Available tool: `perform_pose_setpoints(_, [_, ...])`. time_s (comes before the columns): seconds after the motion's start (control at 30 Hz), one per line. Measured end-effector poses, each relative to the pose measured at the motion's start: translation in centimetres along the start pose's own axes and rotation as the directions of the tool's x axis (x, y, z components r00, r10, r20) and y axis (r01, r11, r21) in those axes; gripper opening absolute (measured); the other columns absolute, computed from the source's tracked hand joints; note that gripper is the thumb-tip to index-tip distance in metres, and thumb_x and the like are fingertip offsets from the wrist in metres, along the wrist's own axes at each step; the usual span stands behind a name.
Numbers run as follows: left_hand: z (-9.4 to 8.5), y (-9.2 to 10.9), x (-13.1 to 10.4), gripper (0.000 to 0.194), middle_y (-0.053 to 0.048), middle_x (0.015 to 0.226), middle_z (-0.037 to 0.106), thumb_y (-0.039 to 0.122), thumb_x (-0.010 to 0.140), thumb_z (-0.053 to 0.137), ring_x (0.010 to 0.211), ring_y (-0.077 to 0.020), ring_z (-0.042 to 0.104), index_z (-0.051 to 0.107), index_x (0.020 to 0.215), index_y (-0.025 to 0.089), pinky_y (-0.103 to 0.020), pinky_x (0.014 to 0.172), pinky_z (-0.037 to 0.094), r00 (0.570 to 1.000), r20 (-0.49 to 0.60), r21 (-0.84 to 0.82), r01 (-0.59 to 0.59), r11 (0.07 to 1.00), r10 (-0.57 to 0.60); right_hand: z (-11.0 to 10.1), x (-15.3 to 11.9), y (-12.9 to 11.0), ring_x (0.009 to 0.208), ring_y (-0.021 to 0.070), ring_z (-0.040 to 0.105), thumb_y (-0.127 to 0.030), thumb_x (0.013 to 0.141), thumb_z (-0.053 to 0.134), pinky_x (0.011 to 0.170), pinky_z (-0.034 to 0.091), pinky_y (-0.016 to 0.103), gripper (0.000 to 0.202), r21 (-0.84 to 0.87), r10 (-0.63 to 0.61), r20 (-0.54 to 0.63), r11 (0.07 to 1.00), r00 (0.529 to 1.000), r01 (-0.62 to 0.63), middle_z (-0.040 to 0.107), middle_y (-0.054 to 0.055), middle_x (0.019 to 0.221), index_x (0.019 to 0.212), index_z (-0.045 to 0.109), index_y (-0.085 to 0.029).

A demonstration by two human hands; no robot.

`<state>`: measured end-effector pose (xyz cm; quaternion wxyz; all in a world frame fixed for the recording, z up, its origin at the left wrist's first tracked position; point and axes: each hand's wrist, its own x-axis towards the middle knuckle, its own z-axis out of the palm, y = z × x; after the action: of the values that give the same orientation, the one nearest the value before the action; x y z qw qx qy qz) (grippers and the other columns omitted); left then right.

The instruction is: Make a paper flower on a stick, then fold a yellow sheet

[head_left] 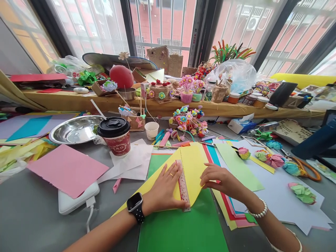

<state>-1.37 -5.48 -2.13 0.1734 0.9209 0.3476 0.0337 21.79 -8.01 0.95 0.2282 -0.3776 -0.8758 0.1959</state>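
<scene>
My left hand [166, 185] lies spread on a yellow sheet [194, 157], its fingertips and thumb pressing on a short clear ruler with a red pattern [183, 185]. The ruler stands nearly upright in view, along the middle of the sheet. At the sheet's right edge my right hand [216, 178] has its fingers curled together on the yellow paper, where the edge lifts a little. Beneath the yellow paper lies a green sheet [183, 231].
Left are a lidded cup [115, 138], a metal tray [76, 131], pink paper [68, 169] and a white device with a cable [78, 197]. Right are layered papers [275, 185], crumpled paper flowers [303, 193] and orange scissors [309, 171]. Crafts fill the sill [157, 106].
</scene>
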Motion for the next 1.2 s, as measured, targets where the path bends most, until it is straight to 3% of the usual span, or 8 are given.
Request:
perform_pose_setpoints(0.47, [0.0, 0.1, 0.1, 0.103, -0.016, 0.141, 0.009, 0.075, 0.057, 0.041, 0.129, -0.0292, 0.004, 0.019, 0.133, 0.008, -0.048, 0.103, 0.005, 1.000, 0.000, -0.006, -0.002, 1.000, 0.002, 0.1, 2.1, -0.1, 0.066, 0.0098, 0.057, -0.025, 0.081, 0.051, 0.093, 0.033, 0.035, 0.015, 0.084, 0.010, 0.037, 0.996, 0.999, -0.013, 0.063, -0.001, 0.068, 0.071, 0.060, -0.020])
perform_pose_setpoints(0.57, [0.0, 0.0, 0.1, 0.104, -0.016, 0.141, 0.008, 0.076, 0.058, 0.039, 0.129, -0.0290, 0.004, 0.018, 0.133, 0.008, -0.048, 0.103, 0.004, 1.000, 0.003, -0.009, -0.001, 1.000, 0.001, -0.4, 1.5, -0.2, 0.073, 0.0133, 0.056, -0.027, 0.075, 0.059, 0.081, 0.041, 0.032, 0.008, 0.084, 0.079, 0.105, 0.993, 0.991, -0.088, 0.064, 0.000, 0.078, 0.080, 0.060, -0.021])
perform_pose_setpoints(0.67, [0.0, -0.1, 0.0, 0.104, -0.016, 0.141, 0.007, 0.076, 0.057, 0.039, 0.128, -0.0293, 0.004, 0.017, 0.133, 0.009, -0.049, 0.103, 0.004, 1.000, 0.003, -0.020, -0.016, 1.000, 0.016, -0.7, 0.6, 0.1, 0.084, 0.0171, 0.054, -0.025, 0.068, 0.066, 0.076, 0.043, 0.031, 0.022, 0.041, 0.121, 0.173, 0.991, 0.977, -0.130, 0.062, 0.003, 0.087, 0.089, 0.060, -0.021])
perform_pose_setpoints(0.77, [0.0, -0.2, -0.1, 0.104, -0.016, 0.141, 0.008, 0.076, 0.057, 0.041, 0.128, -0.0296, 0.004, 0.017, 0.134, 0.010, -0.049, 0.103, 0.004, 0.999, -0.011, -0.026, -0.031, 0.999, 0.031, -0.6, 0.4, 0.6, 0.085, 0.0156, 0.055, -0.016, 0.073, 0.060, 0.090, 0.034, 0.036, 0.009, 0.038, 0.084, 0.169, 0.995, 0.982, -0.092, 0.063, 0.003, 0.086, 0.080, 0.062, -0.021])
perform_pose_setpoints(0.87, [-0.1, -0.1, 0.0, 0.105, -0.016, 0.140, 0.008, 0.076, 0.056, 0.041, 0.128, -0.0296, 0.005, 0.017, 0.133, 0.009, -0.048, 0.103, 0.005, 1.000, -0.014, -0.021, -0.027, 0.999, 0.027, -0.2, 1.0, 1.2, 0.078, 0.0130, 0.057, -0.015, 0.076, 0.056, 0.095, 0.029, 0.037, 0.010, 0.039, 0.053, 0.132, 0.998, 0.990, -0.058, 0.064, 0.001, 0.079, 0.071, 0.063, -0.021])
perform_pose_setpoints(1.2, [0.3, 0.0, 0.1, 0.107, -0.017, 0.140, 0.008, 0.077, 0.055, 0.039, 0.129, -0.0292, 0.004, 0.018, 0.133, 0.007, -0.048, 0.103, 0.003, 1.000, -0.011, 0.028, -0.019, 0.999, 0.020, -0.2, 3.9, 1.2, 0.068, 0.0123, 0.056, -0.023, 0.074, 0.060, 0.084, 0.037, 0.032, 0.007, -0.011, -0.003, 0.131, 1.000, 0.991, 0.004, 0.064, 0.000, 0.069, 0.068, 0.064, -0.020])
